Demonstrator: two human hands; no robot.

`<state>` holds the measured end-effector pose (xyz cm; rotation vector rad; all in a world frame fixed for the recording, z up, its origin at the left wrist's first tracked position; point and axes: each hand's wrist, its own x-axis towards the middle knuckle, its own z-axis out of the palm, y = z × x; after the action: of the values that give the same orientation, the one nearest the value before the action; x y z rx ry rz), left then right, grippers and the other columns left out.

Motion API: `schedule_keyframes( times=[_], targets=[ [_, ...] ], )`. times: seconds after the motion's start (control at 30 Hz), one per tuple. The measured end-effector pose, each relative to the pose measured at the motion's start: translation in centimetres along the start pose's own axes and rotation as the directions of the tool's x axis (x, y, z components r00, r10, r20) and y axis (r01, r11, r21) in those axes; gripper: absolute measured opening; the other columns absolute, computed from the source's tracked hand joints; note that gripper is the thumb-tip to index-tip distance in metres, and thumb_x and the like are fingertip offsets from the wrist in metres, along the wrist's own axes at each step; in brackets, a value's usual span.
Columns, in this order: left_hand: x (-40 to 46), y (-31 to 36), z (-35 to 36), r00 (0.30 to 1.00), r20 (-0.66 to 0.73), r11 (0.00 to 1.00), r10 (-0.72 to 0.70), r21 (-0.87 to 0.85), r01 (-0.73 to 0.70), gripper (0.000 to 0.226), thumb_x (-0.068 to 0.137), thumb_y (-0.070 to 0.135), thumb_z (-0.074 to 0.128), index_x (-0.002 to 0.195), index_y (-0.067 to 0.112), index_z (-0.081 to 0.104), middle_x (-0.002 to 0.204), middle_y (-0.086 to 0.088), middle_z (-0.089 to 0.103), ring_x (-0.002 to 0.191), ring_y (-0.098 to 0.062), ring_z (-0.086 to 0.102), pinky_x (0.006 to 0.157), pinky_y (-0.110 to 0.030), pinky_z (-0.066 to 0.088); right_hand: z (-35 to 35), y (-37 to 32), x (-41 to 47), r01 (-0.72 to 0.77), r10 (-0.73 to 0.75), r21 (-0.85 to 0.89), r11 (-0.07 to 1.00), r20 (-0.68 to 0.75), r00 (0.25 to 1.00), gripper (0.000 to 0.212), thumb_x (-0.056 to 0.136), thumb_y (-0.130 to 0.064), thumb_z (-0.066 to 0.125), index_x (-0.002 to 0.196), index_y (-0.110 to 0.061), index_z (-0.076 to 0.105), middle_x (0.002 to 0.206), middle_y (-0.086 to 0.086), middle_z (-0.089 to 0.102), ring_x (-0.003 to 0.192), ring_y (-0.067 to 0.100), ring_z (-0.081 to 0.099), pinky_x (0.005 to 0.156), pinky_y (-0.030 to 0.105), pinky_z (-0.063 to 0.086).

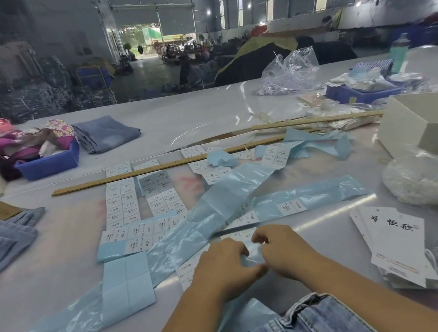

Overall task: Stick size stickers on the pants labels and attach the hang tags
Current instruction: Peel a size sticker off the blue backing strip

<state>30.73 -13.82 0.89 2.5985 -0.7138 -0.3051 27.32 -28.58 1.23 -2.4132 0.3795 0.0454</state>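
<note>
Sticker strip [212,220] of pale blue backing sprawled across worktop [60,263], its near end pinched between left hand [223,266] and right hand [280,248], both curled close together. Hang tags [396,242] stacked just right; jeans [310,324] at near edge.

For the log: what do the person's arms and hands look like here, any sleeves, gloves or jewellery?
Both forearms are bare as far as the frame shows; no sleeve cuffs appear. The left hand and right hand wear no gloves, and no rings, watch or bracelet show from this angle.
</note>
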Motion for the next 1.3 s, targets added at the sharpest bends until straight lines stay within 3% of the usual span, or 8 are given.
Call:
schedule_keyframes(
  times=[0.13,0.3,0.5,0.67,0.8,1.0,1.13,1.3],
  targets=[
    [0.1,-0.1,-0.2,0.997,-0.072,0.998,0.012,0.054,-0.008,0.028,0.083,0.036,0.056,0.109,0.030,0.066,0.114,0.009,0.064,0.107,-0.015,0.057,0.088,-0.028,0.046,-0.3,0.8,1.4,0.017,-0.033,-0.142,0.990,-0.110,0.993,0.048,0.087,-0.005,0.042,0.133,-0.017,0.051,0.142,0.004,0.044,0.127,0.025,0.040,0.107,0.034,0.036],
    [0.1,-0.2,-0.2,0.996,-0.088,0.998,0.015,0.066,-0.010,0.024,0.083,0.029,0.058,0.105,0.031,0.067,0.111,0.011,0.066,0.108,-0.015,0.057,0.093,-0.029,0.045,0.7,1.9,3.1,-0.067,0.093,-0.448,0.891,0.036,0.995,0.067,0.095,-0.017,0.033,0.156,-0.022,0.007,0.165,-0.002,0.001,0.150,0.035,0.000,0.122,0.046,0.009],
    [0.0,0.2,-0.7,0.998,-0.051,0.972,-0.028,0.234,0.039,0.027,0.076,0.027,0.058,0.102,0.031,0.063,0.108,0.006,0.063,0.105,-0.020,0.054,0.107,-0.037,0.034,0.7,1.5,3.4,0.022,-0.091,-0.426,0.905,-0.141,0.986,0.032,0.083,-0.016,0.045,0.111,-0.024,0.060,0.114,0.003,0.065,0.103,0.025,0.047,0.094,0.037,0.036],
    [-0.2,0.8,-0.7,0.990,-0.020,0.975,-0.140,0.172,0.141,0.035,0.072,0.055,0.035,0.086,0.028,0.054,0.096,0.005,0.063,0.101,-0.022,0.053,0.114,-0.055,0.013,1.2,2.4,3.6,0.003,-0.018,-0.493,0.870,-0.025,1.000,0.049,0.090,-0.043,0.045,0.135,-0.025,0.045,0.137,0.003,0.044,0.125,0.028,0.039,0.108,0.042,0.031],
    [0.1,0.6,-0.8,0.983,-0.117,0.964,-0.139,0.211,0.161,0.023,0.088,0.047,0.042,0.089,0.029,0.056,0.101,0.004,0.066,0.099,-0.021,0.056,0.105,-0.044,0.032,1.2,2.3,3.6,0.013,-0.006,-0.520,0.854,0.015,1.000,0.048,0.090,-0.050,0.044,0.132,-0.027,0.049,0.135,0.001,0.045,0.127,0.028,0.039,0.109,0.046,0.030],
    [0.1,0.4,-0.4,0.987,-0.148,0.983,-0.070,0.157,0.093,0.027,0.084,0.027,0.054,0.110,0.027,0.058,0.114,0.003,0.055,0.103,-0.021,0.051,0.087,-0.033,0.043,0.7,1.7,2.9,0.121,-0.186,-0.571,0.812,-0.056,0.981,0.028,0.094,-0.027,0.048,0.114,-0.030,0.067,0.116,-0.002,0.060,0.105,0.025,0.051,0.088,0.035,0.040],
    [0.4,0.3,-0.4,0.968,-0.244,0.984,-0.053,0.152,0.092,0.031,0.083,0.027,0.055,0.114,0.025,0.053,0.117,0.002,0.049,0.105,-0.021,0.046,0.088,-0.031,0.039,0.6,1.5,2.8,0.251,-0.265,-0.442,0.861,0.030,0.964,0.025,0.093,-0.022,0.054,0.111,-0.026,0.072,0.119,-0.002,0.063,0.109,0.025,0.051,0.095,0.033,0.043],
    [0.6,0.0,0.2,0.995,-0.095,0.962,0.037,0.272,-0.010,0.049,0.088,0.031,0.052,0.136,0.029,0.045,0.142,0.005,0.038,0.125,-0.023,0.035,0.102,-0.036,0.031,0.9,0.8,2.3,0.386,-0.358,-0.208,0.899,0.161,0.920,0.045,0.082,0.002,0.051,0.122,-0.011,0.067,0.130,0.006,0.062,0.123,0.025,0.054,0.101,0.024,0.036]
  ],
)
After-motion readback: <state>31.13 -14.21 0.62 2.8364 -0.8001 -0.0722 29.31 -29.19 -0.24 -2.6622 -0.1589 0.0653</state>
